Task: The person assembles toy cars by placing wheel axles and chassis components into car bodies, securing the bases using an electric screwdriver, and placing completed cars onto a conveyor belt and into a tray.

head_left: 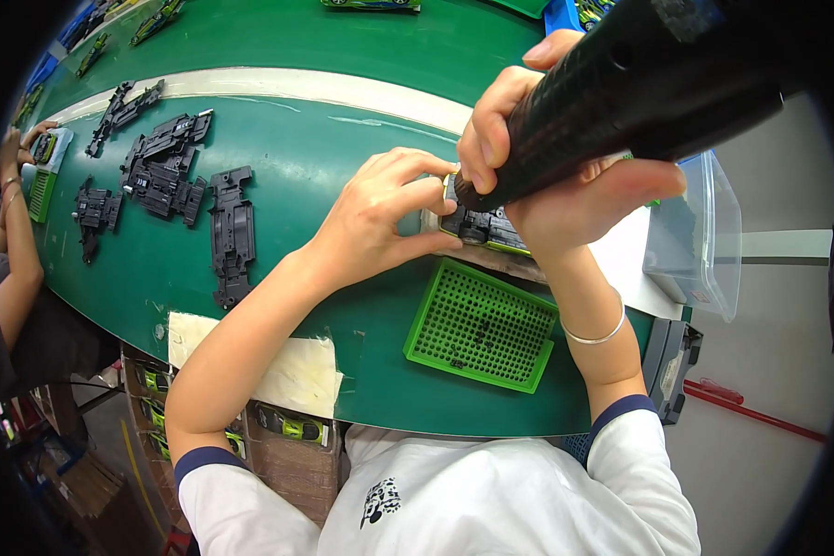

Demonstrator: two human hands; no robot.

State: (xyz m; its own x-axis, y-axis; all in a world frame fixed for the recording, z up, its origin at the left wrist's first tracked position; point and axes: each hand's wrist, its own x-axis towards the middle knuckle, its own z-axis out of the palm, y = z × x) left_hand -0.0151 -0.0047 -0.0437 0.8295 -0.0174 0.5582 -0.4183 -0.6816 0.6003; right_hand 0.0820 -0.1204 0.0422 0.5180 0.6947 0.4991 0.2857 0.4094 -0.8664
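With my right hand I grip a thick black electric screwdriver, slanted so its lower end points at a toy car. The toy car lies with its black underside up and a green-yellow edge showing. My left hand steadies the end of this car between thumb and fingers. Under the car sits a pale block, mostly covered. The screwdriver hides its own tip and part of the car. Just nearer to me rests a green perforated tray with a few small dark screws on it.
Several black car chassis lie loose on the green table to the left. A clear plastic bin stands at the right. Boxed green cars sit below the front edge. A co-worker's arm reaches in at far left.
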